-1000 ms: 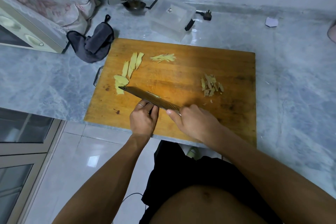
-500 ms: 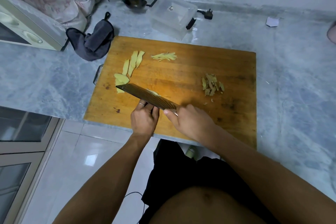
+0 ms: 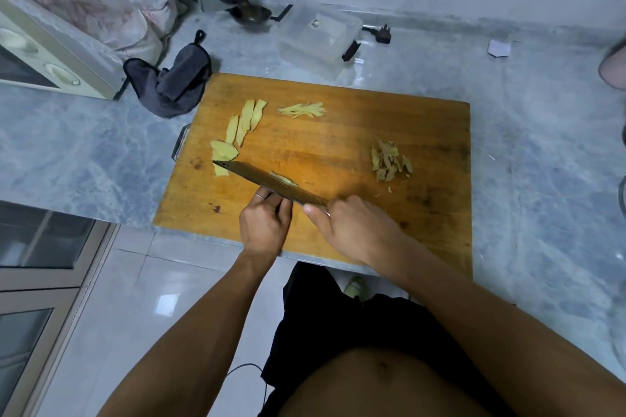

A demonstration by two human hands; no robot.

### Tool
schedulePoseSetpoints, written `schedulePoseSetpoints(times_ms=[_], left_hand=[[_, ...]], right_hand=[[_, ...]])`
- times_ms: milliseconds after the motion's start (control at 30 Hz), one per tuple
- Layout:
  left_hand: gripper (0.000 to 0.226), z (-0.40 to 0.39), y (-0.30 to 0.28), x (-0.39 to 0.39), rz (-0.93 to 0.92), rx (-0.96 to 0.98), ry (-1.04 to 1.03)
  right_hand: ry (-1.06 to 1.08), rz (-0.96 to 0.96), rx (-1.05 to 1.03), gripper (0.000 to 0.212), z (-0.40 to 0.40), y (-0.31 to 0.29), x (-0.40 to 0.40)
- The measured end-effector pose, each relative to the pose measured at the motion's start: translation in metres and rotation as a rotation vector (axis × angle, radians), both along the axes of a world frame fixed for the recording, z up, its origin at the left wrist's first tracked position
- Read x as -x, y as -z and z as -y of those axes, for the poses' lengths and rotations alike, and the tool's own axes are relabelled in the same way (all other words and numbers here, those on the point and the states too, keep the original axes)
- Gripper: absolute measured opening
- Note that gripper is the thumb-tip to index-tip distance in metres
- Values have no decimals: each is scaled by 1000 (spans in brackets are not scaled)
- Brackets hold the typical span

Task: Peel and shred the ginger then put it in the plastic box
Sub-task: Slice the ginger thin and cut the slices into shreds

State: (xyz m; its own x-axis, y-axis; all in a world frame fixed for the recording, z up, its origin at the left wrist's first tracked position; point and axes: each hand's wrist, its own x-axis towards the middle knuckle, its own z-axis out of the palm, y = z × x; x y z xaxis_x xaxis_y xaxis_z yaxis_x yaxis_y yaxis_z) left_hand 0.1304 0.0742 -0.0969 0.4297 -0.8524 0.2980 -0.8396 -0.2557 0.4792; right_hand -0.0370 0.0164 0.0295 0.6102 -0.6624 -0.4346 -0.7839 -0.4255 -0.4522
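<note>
Nothing here can be read. The clear plastic box (image 3: 318, 35) carries a small dark mark on its lid, too small and blurred to make out.

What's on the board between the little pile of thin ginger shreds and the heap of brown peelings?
Nothing: in the head view, the cutting board is bare wood between the ginger shreds and the peelings.

Pale yellow ginger slices (image 3: 244, 123), grey-veined marble counter (image 3: 542, 145).
</note>
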Motion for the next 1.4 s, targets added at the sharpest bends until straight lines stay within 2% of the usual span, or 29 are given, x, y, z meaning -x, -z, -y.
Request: schedulePoseSetpoints(times_ms=[200,534,734,867,1067,1134,1267,1401], left_hand=[[32,1,1,0,-17,25,18],[36,0,-1,-1,-31,-46,11],[28,-1,-4,-1,-71,-6,12],[35,-1,-7,0,-73,0,18],[16,0,-5,0,-64,-5,-12],[20,0,-5,1,-61,4,-8],[29,1,-4,-1,-46,30,5],[33,1,-7,1,-22,47,4]], right_hand=[[-6,-4,-33,55,4,6,-3],[-19,-14,-5,56,1,17,-15],[-3,16,-18,57,2,10,-7],[-4,-26,-15,70,1,6,-4],[-2,4,-7,64,0,6,-5],[-15,-3,-19,58,1,6,-6],[-26,-36,-8,68,4,11,-9],[-22,-27,25,67,1,14,-8]])
